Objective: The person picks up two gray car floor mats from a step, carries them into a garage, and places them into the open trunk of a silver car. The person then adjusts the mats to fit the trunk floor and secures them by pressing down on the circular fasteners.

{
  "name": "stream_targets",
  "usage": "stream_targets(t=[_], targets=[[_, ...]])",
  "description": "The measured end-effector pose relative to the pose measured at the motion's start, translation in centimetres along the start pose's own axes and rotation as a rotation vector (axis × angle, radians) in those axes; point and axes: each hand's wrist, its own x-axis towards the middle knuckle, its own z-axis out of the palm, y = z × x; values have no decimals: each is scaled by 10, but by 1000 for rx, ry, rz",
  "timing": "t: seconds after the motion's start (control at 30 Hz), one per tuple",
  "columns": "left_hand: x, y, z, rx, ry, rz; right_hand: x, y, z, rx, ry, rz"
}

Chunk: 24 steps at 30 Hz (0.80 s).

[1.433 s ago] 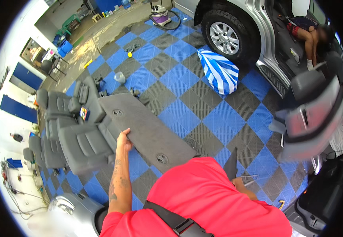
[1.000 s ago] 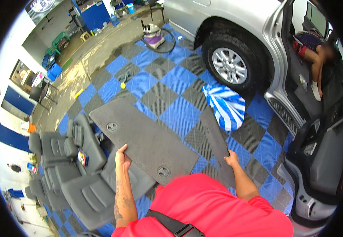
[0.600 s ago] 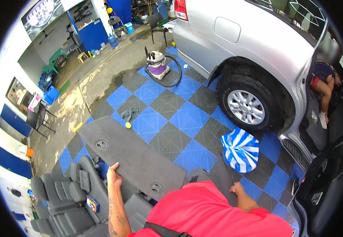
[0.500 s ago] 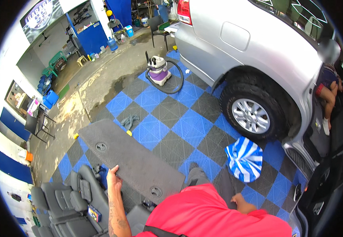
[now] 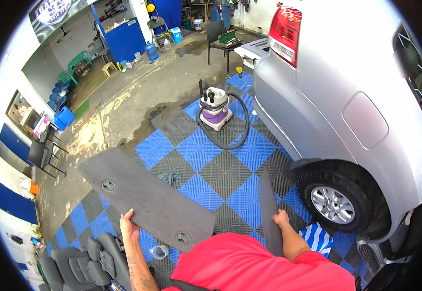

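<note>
Standing to my right is a silver SUV (image 5: pixel 337 97). Ahead and left, a wide grey carpeted panel (image 5: pixel 148 199) slants, its long axis running from far left to near my waist. A narrower grey panel (image 5: pixel 267 213), nearly edge-on, points forward at right. My left hand (image 5: pixel 130 227), nearer the wide panel, clasps its near long edge, thumb on top; my right hand (image 5: pixel 281 219) is closed on the narrower one's right edge.

From our left to right
We see the long grey carpeted panel (image 5: pixel 145 200), then the narrow grey panel (image 5: pixel 268 208), then the silver metal car (image 5: pixel 322 121).
</note>
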Motion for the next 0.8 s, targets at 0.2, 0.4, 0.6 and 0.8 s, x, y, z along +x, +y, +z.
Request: stream_targets(t=[0.2,0.4,0.6,0.8], targets=[[154,36,78,119,-48,41,86,-207,-33,48,197,-126],[319,115,153,173,-92,78,118,-344,-29,4,203,25],[460,129,245,249,-173,-25,137,-363,40,2,106,222],[604,154,358,385,-167,-33,159,-398,58,-138,-135,521]])
